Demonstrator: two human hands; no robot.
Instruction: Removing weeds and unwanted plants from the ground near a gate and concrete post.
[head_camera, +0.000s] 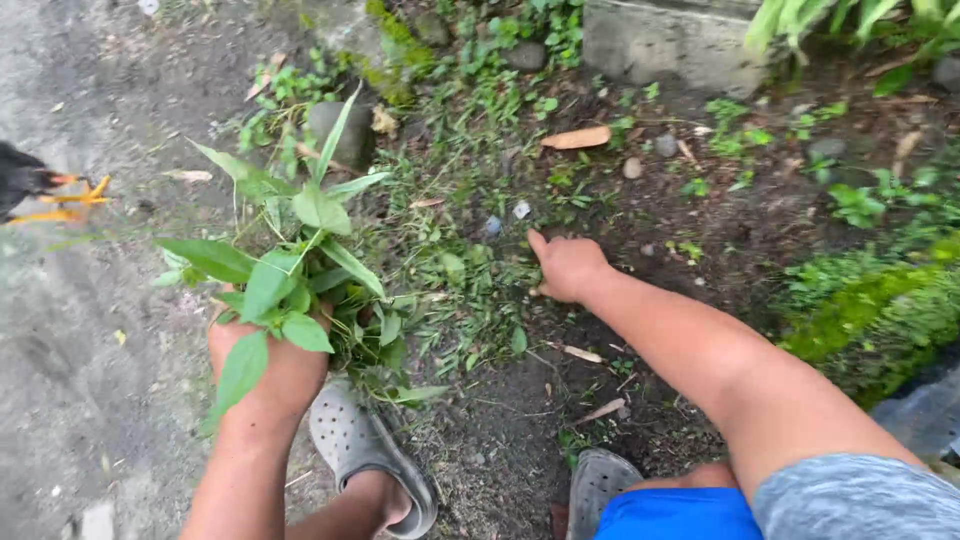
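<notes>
Green weeds, long-leaved and fresh, stood bunched in my left hand, which was clenched around their stems above the grey clog. My right hand was down on the dark soil, fingers curled into low grass; I could not tell if it gripped anything.

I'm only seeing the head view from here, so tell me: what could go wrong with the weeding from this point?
The left hand grips a loose, spreading bunch of pulled weeds; stems may well slip out. The right hand is down on the soil among small stones, so its fingers could scrape on one. A bird's orange feet show at the left edge; it might wander closer.
</notes>
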